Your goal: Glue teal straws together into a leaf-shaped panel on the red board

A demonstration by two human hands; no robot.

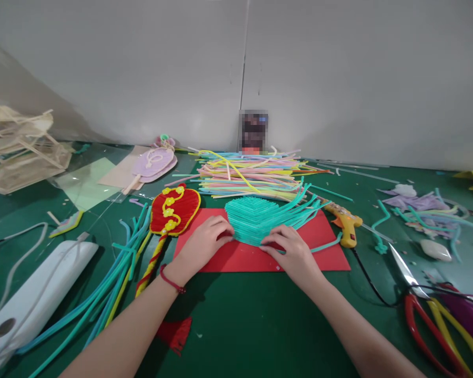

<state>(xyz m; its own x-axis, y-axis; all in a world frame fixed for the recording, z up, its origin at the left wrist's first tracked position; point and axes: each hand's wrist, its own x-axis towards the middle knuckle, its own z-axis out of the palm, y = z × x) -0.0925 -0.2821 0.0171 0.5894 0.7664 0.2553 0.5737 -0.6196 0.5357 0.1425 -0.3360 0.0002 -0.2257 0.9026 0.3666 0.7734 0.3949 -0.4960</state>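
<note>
A teal leaf-shaped panel of pipe cleaners (252,218) lies over a red sheet (228,260), its loose ends fanning out to the right. My left hand (208,239) pinches the panel's lower left edge between thumb and fingers. At its lower edge, a little right of the middle, my right hand (289,251) has closed its fingertips on the same panel. Close to my left hand rests a finished red fan (176,211) with yellow trim, yellow flowers and a red-and-yellow wound handle.
A heap of pastel pipe cleaners (236,176) lies behind the panel. To the right are a yellow glue gun (349,226) and scissors (413,283). On the left are teal pipe cleaners (102,299), a white power strip (43,294), a lilac fan (154,163) and a stick frame (19,147).
</note>
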